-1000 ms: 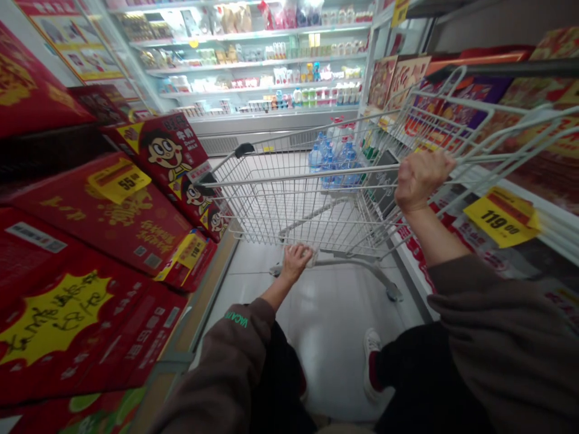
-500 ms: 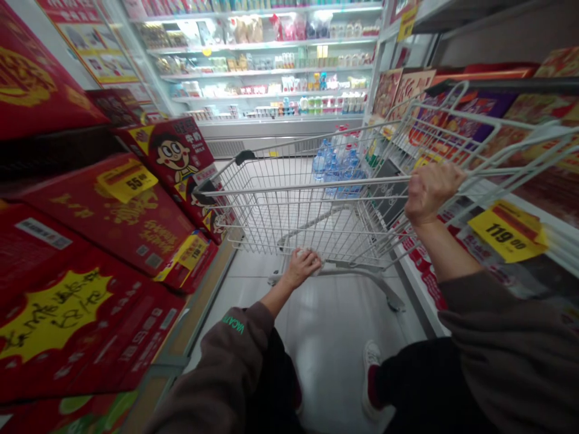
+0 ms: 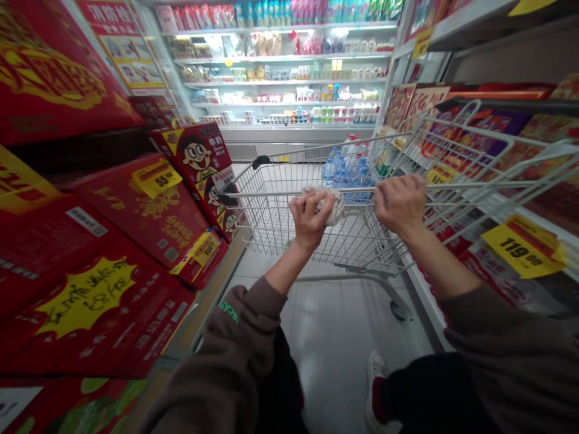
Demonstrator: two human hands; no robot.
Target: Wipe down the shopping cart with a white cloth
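A wire shopping cart (image 3: 289, 238) stands sideways across the aisle in front of me. My left hand (image 3: 310, 217) is closed around a crumpled whitish cloth (image 3: 333, 206), at the height of the cart's near top rail. To the right of it, my right hand (image 3: 401, 205) grips that same rail, fingers wrapped over the bar. The cart's handle end lies toward the right-hand shelves. Seen through the wires, the basket holds no goods that I can make out.
Red gift boxes (image 3: 131, 217) with yellow price tags are stacked close on the left. Shelves with boxed goods and a price tag (image 3: 525, 247) line the right. Beyond the cart are bundled water bottles (image 3: 346, 169) and a lit refrigerated display (image 3: 280, 78).
My left hand has risen with the cloth from the cart's lower edge to its top rail. My right hand has slid left along the rail. The view has tilted slightly.
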